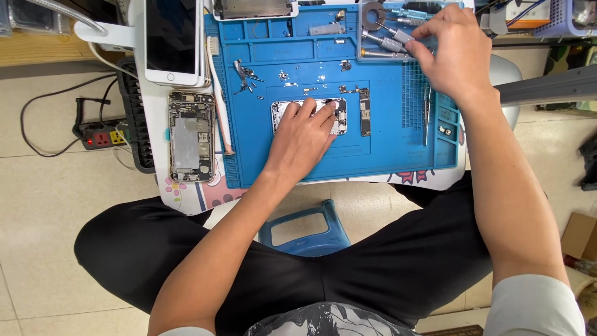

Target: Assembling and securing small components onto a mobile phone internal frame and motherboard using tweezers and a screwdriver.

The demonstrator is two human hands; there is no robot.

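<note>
A person seated at a small bench (186,193) works over a blue repair mat (385,149), seen from above. The left hand (303,138) lies flat, fingers together and extended, pressing down on an opened phone chassis (341,117) at the centre of the mat; the palm covers most of the chassis, so only its upper and right edges show. The right hand (451,53) reaches to the mat's upper right corner, fingers curled and pinched onto the handle of one of several screwdrivers (382,43) lying in a clear tray (360,31); which tool it grips is hard to make out, since the fingers hide the contact. A narrow circuit board (365,111) lies just beside the chassis on its right, and loose screws and small parts (247,76) are scattered above it. Tweezers (426,115) rest along the mat's right side. Left of the mat sit a second opened phone (191,137) and a white phone (172,40) face up, its top cut off by the frame. A power strip (99,134) lies on the tiled floor.
</note>
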